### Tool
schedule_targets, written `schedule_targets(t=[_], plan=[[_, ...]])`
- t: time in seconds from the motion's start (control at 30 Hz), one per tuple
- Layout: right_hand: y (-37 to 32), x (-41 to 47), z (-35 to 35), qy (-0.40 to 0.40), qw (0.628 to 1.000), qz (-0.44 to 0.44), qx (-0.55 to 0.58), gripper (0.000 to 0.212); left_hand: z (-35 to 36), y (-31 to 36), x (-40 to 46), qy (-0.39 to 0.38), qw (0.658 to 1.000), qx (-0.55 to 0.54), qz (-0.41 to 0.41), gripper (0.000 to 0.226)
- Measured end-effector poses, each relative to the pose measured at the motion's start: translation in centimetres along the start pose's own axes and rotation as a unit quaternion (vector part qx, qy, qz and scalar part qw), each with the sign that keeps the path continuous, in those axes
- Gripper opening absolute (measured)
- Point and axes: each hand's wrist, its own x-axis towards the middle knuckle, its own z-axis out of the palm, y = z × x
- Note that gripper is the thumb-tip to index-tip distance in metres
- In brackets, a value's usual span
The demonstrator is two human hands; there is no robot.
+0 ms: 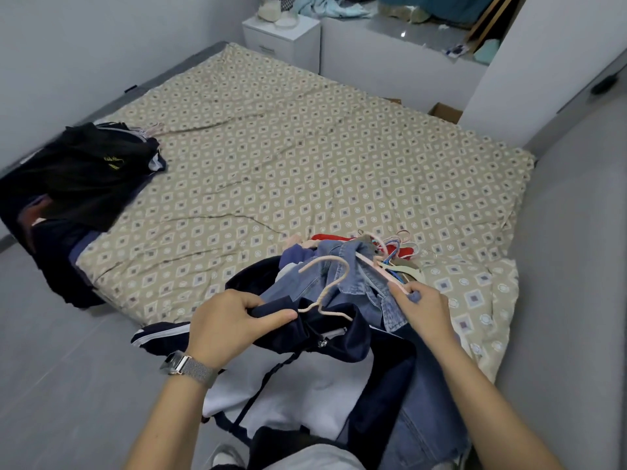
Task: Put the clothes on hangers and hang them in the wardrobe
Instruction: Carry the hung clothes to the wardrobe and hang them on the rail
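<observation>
— Gripping the navy jacket (325, 337) at the collar with the left hand (230, 323), thumb and fingers curled round the cloth just beside the hook of the pink hanger (327, 290).

— And pinching what looks like that hanger's far arm with the right hand (422, 308), fingertips closed, denim shirt (353, 283) bunched just beyond.

— Risking a snag: hanger arm likely catching denim instead of sliding into the navy shoulder.

— Or dragging the spare hangers (397, 256), tangled past the right fingertips on the bed (271, 157).

— Containers?

— None in play; wardrobe out of view.
</observation>
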Motion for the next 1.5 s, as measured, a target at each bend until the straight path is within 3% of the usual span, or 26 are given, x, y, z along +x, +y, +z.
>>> schedule_targets(t=[0.2,0.67,0.83,0.93,1.07,1.3,1.5], plan=[[-4.9,-4.7,0.2,0.021,0.999,-0.031,-0.033,0.064,-2.7,-3.7,-2.7,-0.005,0.998,-0.055,0.017,0.081],[-16.2,-14.9,0.0,0.085,0.988,-0.124,0.032,0.058,-10.4,-10.6,-5.9,0.035,0.993,-0.102,0.053,0.073],[-20.4,-18.0,1.1,0.073,0.986,-0.147,0.037,0.050,-13.0,-14.1,-7.1,0.053,0.986,-0.147,0.060,0.075],[-22.7,-19.4,2.0,0.063,0.984,-0.161,0.035,0.057,-14.8,-16.3,-8.3,0.071,0.982,-0.161,0.063,0.071],[-26.4,-20.9,3.3,0.053,0.978,-0.200,0.033,0.042,-17.5,-18.8,-9.9,0.104,0.981,-0.157,0.048,0.065],[-32.9,-22.4,6.6,-0.009,0.968,-0.249,0.018,0.041,-21.2,-25.0,-12.5,0.155,0.962,-0.225,0.008,0.080],[-38.5,-24.0,11.6,-0.091,0.943,-0.319,0.018,0.045,-23.6,-29.4,-17.3,0.215,0.945,-0.240,-0.053,0.076]])
